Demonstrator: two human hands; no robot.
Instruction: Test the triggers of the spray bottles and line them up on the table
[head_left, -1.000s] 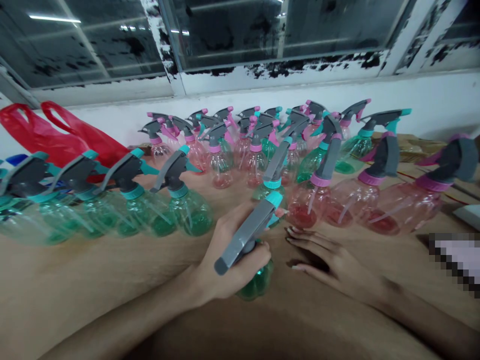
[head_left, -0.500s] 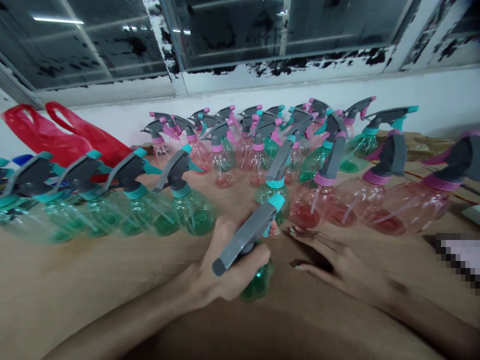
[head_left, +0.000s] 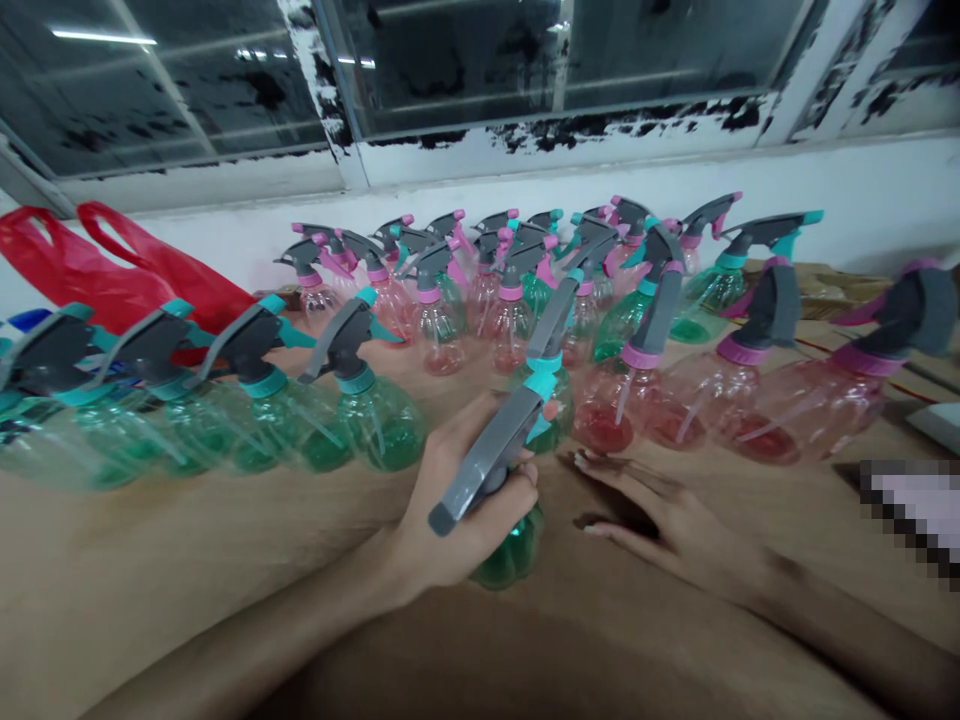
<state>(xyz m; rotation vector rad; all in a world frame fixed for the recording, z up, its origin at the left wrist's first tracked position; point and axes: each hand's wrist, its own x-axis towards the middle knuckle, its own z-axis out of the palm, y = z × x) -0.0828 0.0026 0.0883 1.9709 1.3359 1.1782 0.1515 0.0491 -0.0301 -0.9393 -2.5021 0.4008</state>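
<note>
My left hand (head_left: 457, 510) is wrapped round the neck of a green spray bottle (head_left: 510, 560) with a grey and teal trigger head, its nozzle pointing away from me. The fingers cover most of its neck. Just beyond stands another green spray bottle (head_left: 553, 345), partly hidden by the held one. My right hand (head_left: 667, 520) rests on the wooden table (head_left: 315, 590) with its fingers apart and nothing in them. Its fingertips lie close in front of a pink spray bottle (head_left: 609, 405).
Several green spray bottles (head_left: 379, 430) form a row at left. More pink spray bottles (head_left: 765, 430) line the right, and a mixed cluster (head_left: 510, 320) stands behind. A red plastic bag (head_left: 142, 270) lies at back left. Flattened brown cardboard (head_left: 847, 290) sits at back right, below the window.
The held spray bottle and my left hand have shifted slightly away from me. My right hand stays flat on the table. The whole view has slid a little.
</note>
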